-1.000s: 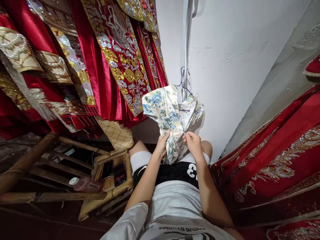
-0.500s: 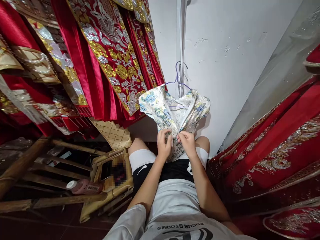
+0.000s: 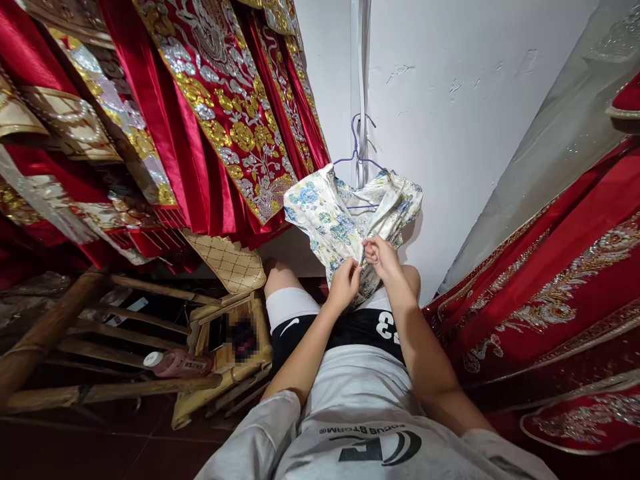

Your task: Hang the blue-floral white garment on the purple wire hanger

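Note:
A floral garment (image 3: 320,207), cream with blue and green flowers, short-sleeved and V-necked, hangs from a purple hanger (image 3: 356,143). Its lower part falls between the knees, partly hidden by my hands. With thumb and fingertips, my left hand (image 3: 345,281) pinches the front edge low on the opening. Just above and to the right, my right hand (image 3: 383,257) has its fingers closed on the same front edge. Any small fastener between the fingertips is too small to make out.
Red sequined costumes (image 3: 240,127) hang on the left, and another red embroidered garment (image 3: 530,300) on the right. A bamboo chair (image 3: 220,380) stands at my left, with a pink bottle (image 3: 177,363) lying by it. Behind the hanger is a white wall (image 3: 450,133).
My left hand has moved right and closed its fingers on the garment's front edge. My right hand has shifted up along the opening. The view has shifted slightly.

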{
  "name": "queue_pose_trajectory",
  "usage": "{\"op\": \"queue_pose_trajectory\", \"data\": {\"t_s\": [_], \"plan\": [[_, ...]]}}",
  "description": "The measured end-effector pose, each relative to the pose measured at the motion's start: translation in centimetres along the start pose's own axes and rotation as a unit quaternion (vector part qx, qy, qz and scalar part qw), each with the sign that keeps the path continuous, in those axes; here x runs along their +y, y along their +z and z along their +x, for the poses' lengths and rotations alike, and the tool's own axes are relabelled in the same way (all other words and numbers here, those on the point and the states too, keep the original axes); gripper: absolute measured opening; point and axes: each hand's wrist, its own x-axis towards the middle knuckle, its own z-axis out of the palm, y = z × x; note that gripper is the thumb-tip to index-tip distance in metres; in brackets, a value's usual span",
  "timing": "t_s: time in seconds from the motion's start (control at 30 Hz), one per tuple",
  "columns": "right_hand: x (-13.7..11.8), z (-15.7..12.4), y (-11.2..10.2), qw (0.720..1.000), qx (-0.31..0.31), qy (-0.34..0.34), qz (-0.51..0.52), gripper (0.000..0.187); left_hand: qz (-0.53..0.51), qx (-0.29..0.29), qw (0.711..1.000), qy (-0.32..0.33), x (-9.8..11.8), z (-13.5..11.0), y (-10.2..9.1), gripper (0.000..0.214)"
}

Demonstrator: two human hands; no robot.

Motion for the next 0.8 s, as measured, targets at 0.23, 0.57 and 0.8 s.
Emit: {"op": "queue_pose_trajectory", "data": {"t_s": [0.23, 0.57, 0.8], "plan": [[-9.4, 7.1, 0.9, 0.996, 0.004, -0.051, -0.073, 0.014, -0.02, -0.027, 0.999, -0.012, -2.6, 0.8, -0.8, 0.018], [-12.4, 7.3, 3.3, 0.981, -0.004, -0.139, -0.133, 0.021, -0.075, -0.092, 0.992, -0.036, -4.1, 3.9, -4.2, 0.027], [-12.4, 6.2, 2.7, 0.97, -0.049, -0.17, -0.169, 0.026, -0.107, 0.048, 0.985, 0.127, 6.4, 14.3, -6.9, 0.033]]}}
